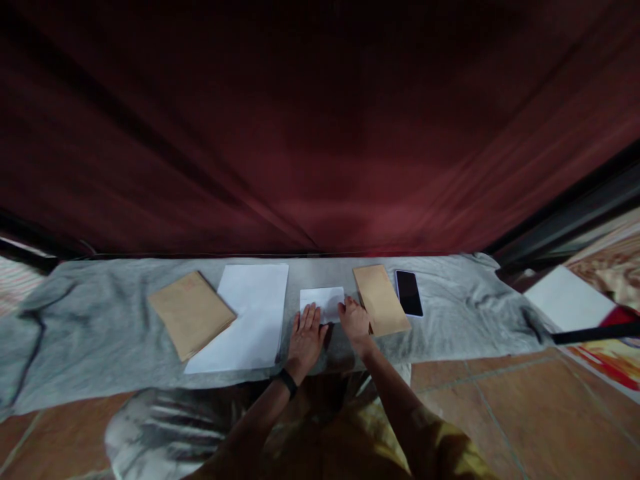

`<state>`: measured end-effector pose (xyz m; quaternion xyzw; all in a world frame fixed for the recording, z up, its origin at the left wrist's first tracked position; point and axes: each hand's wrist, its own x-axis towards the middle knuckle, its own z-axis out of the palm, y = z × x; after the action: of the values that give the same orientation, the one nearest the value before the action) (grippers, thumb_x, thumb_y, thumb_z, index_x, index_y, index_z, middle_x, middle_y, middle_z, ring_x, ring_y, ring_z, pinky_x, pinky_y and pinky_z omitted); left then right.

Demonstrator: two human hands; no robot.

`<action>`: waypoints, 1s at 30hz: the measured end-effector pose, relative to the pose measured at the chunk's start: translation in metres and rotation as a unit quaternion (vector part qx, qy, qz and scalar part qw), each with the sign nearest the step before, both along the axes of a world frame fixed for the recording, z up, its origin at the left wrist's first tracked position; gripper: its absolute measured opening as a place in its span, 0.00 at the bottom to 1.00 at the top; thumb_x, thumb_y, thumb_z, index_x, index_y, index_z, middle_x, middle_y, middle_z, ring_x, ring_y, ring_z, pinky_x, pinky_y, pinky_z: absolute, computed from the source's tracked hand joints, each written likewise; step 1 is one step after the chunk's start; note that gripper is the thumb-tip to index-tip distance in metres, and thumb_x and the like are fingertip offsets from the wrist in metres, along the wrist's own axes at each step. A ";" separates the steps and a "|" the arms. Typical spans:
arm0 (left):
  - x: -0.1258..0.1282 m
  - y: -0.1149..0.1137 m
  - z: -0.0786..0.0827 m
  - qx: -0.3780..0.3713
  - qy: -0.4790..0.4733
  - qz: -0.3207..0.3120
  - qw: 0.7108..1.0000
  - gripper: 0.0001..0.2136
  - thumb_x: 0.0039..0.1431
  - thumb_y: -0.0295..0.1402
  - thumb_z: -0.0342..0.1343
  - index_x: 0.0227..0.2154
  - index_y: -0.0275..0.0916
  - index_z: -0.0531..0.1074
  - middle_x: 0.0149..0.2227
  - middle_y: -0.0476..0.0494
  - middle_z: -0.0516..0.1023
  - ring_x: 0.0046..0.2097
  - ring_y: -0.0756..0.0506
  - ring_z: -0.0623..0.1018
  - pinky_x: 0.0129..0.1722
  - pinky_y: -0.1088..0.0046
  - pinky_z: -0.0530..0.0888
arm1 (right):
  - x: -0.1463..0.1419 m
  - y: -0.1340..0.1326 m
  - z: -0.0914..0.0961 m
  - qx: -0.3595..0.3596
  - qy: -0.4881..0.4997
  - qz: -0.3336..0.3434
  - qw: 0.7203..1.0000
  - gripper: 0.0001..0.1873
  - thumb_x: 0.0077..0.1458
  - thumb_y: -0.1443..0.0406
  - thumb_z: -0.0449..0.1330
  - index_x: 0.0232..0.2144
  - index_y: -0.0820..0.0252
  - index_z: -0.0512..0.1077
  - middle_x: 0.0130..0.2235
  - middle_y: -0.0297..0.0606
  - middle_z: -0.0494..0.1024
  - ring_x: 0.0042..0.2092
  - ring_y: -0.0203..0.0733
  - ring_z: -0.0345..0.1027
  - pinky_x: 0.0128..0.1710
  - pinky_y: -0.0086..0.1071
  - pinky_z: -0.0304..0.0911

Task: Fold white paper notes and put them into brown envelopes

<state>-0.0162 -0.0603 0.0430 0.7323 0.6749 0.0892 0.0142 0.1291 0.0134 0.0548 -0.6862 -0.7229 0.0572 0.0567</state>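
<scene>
A small folded sheet of white paper (321,297) lies on the grey cloth in front of me. My left hand (306,340) rests flat on its lower left part, fingers stretched out. At the paper's right edge my right hand (354,320) is closed, its fingers curled and the thumb side touching the paper; the exact grip is partly hidden. Just right of that hand lies a small stack of brown envelopes (383,300). To the left sits a stack of larger white sheets (255,313), with more brown envelopes (193,313) overlapping its left side.
A dark-screened phone (409,293) lies beyond the right-hand envelopes. Grey cloth (465,307) covers the narrow table, and a dark red curtain (320,167) hangs along its back edge. At far right are a white sheet (570,297) and a colourful printed item (617,353).
</scene>
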 end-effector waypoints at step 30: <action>0.001 0.033 -0.008 0.017 -0.025 0.043 0.999 0.25 0.71 0.38 0.38 0.65 0.30 0.60 0.69 0.33 0.60 0.71 0.37 0.56 0.68 0.52 0.56 | -0.007 0.026 0.008 -0.021 0.011 -0.031 0.999 0.17 0.70 0.58 0.50 0.49 0.64 0.72 0.43 0.52 0.81 0.43 0.46 0.79 0.40 0.32 0.69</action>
<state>-0.0156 -0.0268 0.0348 0.7005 0.7034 0.1197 0.0146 0.1220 0.0390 0.0629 -0.7084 -0.6995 0.0781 0.0526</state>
